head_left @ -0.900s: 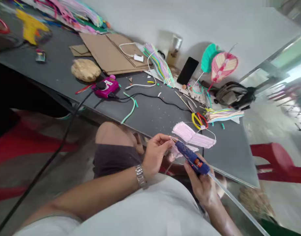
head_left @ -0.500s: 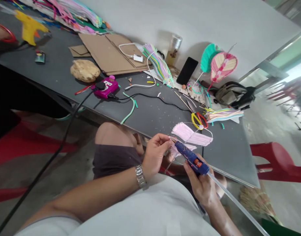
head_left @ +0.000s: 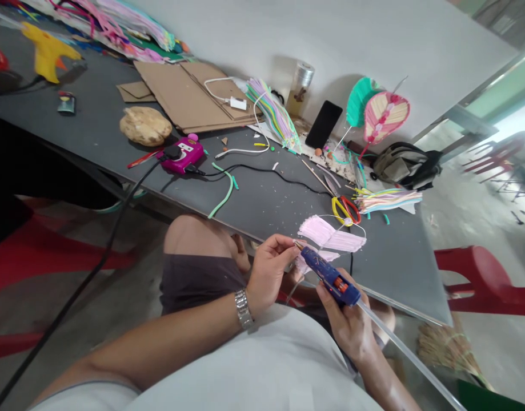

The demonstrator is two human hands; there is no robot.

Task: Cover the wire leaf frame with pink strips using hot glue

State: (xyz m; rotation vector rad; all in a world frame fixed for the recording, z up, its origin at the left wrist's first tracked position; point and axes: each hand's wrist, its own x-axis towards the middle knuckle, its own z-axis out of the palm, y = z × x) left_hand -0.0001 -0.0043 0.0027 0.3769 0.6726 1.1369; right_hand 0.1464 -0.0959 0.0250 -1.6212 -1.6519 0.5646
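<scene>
My right hand [head_left: 350,322] is wrapped round a blue glue gun [head_left: 326,275] with a clear glue stick [head_left: 410,357] trailing out of its back. The gun's nozzle points at a small pink piece [head_left: 305,264] that my left hand [head_left: 268,271] pinches just off the table's front edge, above my knee. A pink fan-shaped straw piece [head_left: 331,235] lies on the dark table [head_left: 266,200] just beyond the nozzle. Yellow and red scissors [head_left: 344,209] lie behind it.
On the table are a magenta power strip [head_left: 183,155] with a black cord, cardboard sheets [head_left: 189,94], bundles of coloured straws [head_left: 275,111], a phone [head_left: 324,124], a jar [head_left: 300,85], finished fans [head_left: 382,117], a bag [head_left: 405,164]. A yellow glue gun [head_left: 45,50] lies far left. Red chair [head_left: 485,279] at right.
Both hands, the glue gun and the pink piece have shifted slightly left in view as the camera moved; the grips are the same.
</scene>
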